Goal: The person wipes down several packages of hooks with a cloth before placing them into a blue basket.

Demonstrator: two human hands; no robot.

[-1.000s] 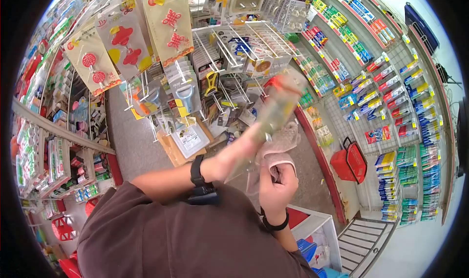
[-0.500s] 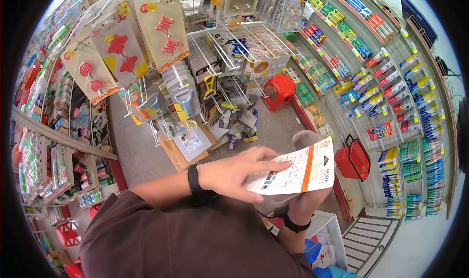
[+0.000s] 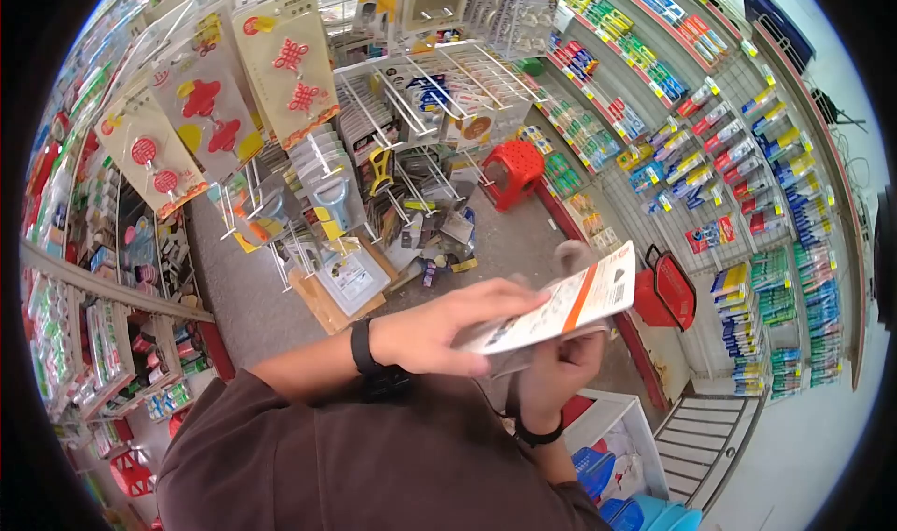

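A white card package point(image 3: 551, 318) with an orange stripe is held tilted in front of the torso. My left hand point(image 3: 448, 325), with a dark band at the wrist, grips the card's left end, fingers on top and thumb at the lower edge. Just below the card's right part, my right hand point(image 3: 567, 368) has its fingers curled and pressed together; what they hold is hidden and blurred. Clear plastic shows under the card. A blurred pale shape point(image 3: 572, 255) appears behind the card's far edge.
Ahead stands a wire rack point(image 3: 439, 92) hung with packaged hooks. A red stool point(image 3: 512, 174) and a red basket point(image 3: 665, 290) are beyond my hands. Toothbrush packs point(image 3: 747, 167) line the right wall. Goods fill shelves point(image 3: 103, 344) at left. A white bin point(image 3: 617, 410) stands at lower right.
The card has tipped to a flatter angle, its face now seen more edge-on. My right hand has shifted left, with its curled fingers now showing below the card. The view has shifted slightly.
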